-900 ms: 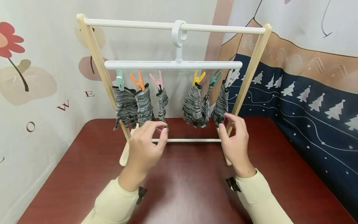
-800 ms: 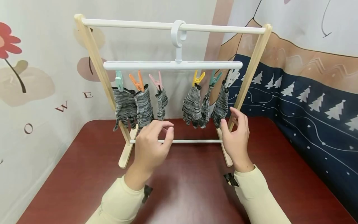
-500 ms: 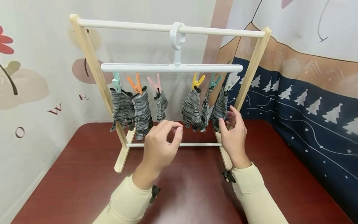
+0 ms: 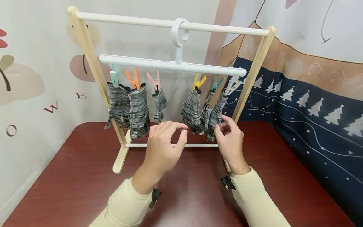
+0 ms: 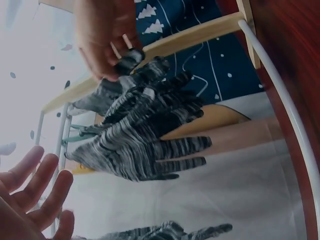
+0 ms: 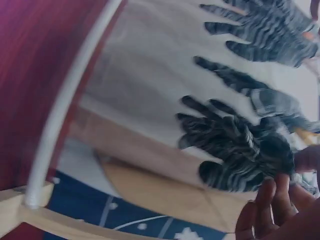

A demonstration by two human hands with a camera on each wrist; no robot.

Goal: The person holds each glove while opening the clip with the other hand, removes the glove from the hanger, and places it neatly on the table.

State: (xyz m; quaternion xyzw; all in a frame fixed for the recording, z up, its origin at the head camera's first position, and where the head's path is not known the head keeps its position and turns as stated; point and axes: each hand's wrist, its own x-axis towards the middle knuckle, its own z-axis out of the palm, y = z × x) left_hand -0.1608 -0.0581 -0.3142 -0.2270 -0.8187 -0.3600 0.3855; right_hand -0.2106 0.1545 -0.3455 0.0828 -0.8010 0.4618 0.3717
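Observation:
Grey-and-black knit gloves hang from a white hanger [image 4: 153, 64] by coloured clothespins. With thumb and fingers my right hand [image 4: 231, 142] pinches the edge of the rightmost glove [image 4: 216, 112], which hangs from a white clothespin [image 4: 233, 85] and slants toward the left. The right wrist view shows those fingertips on the bunched glove [image 6: 270, 150]. My left hand [image 4: 164, 146] holds nothing, its thumb and index finger apart, in front of the middle of the rack. Just beyond it hangs the glove [image 4: 192, 110] under the yellow clothespin [image 4: 199, 82].
A wooden drying rack [image 4: 255, 72] carries the hanger on its white top rod [image 4: 127, 19]; a thinner rod [image 4: 198, 145] joins its feet. Toward the left hang more gloves [image 4: 139, 110] on orange, pink and mint clothespins. Under the rack is a dark red table [image 4: 187, 192], with printed cloth [image 4: 312, 132] behind.
My right hand has moved left onto the rightmost glove and pulled it leftward. The hanger now tilts, its right end lower. My left hand has moved right, away from the left-hand gloves.

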